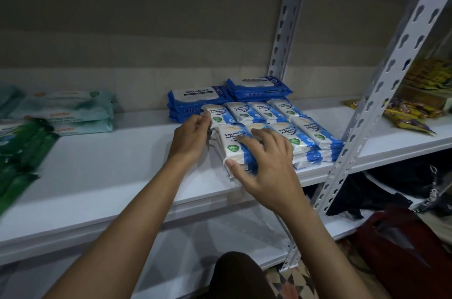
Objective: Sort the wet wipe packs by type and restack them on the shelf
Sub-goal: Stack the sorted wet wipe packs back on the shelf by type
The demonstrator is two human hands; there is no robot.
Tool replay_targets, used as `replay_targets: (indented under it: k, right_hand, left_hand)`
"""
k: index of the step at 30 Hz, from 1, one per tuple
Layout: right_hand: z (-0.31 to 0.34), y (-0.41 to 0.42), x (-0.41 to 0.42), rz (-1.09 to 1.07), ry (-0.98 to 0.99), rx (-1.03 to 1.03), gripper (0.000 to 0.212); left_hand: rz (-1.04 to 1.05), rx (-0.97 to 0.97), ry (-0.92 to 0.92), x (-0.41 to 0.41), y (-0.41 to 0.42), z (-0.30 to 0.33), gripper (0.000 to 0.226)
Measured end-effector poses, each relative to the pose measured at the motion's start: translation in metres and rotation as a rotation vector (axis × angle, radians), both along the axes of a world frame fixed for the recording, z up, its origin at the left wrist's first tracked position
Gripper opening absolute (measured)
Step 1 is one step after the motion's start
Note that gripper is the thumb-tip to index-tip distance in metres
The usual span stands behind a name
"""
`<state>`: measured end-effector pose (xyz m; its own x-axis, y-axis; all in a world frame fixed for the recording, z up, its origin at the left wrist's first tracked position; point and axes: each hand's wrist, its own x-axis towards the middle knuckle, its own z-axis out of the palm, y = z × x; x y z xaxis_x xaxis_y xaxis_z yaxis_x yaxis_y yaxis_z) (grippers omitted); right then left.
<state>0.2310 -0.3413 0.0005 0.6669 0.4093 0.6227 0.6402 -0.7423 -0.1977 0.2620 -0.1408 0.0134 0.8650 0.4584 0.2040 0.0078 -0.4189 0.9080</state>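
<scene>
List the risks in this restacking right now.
1. The front stack of white-and-blue antibacterial wipe packs sits at the shelf's front edge; a push from the right hand might slide packs off.
2. The left hand tugs a pack in the rear stack, which leans and may topple toward the dark blue Antabax packs.

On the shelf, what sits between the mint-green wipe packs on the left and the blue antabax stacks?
Nothing: in the head view that stretch of the white shelf between the mint-green packs and the antabax stacks is bare.
</scene>
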Motion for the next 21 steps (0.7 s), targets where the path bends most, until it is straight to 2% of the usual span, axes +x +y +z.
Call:
replay_targets:
  k: [4,11,16,19,21]
  right_hand:
    - [-0.001,-0.001,0.004,-0.014,0.024,-0.089,0.050]
    - [0.004,0.001,0.002,-0.014,0.039,-0.087,0.045]
    - [0.003,0.005,-0.002,-0.011,0.031,-0.026,0.048]
    - [-0.002,0.009,-0.012,0.019,-0.038,0.031,0.048]
    - [-0.010,0.006,-0.012,0.097,-0.123,-0.005,0.043]
  left_hand:
    - [-0.022,-0.034,-0.022,0.002,0.002,-0.003,0.050]
    - [-0.036,-0.006,-0.027,0.000,0.004,-0.001,0.034]
    - [-0.051,-0.002,-0.012,-0.003,0.005,0.001,0.033]
    - [-0.061,0.008,-0.007,-0.006,0.004,0.002,0.038]
    - [-0.078,0.010,0.009,-0.006,0.004,0.002,0.044]
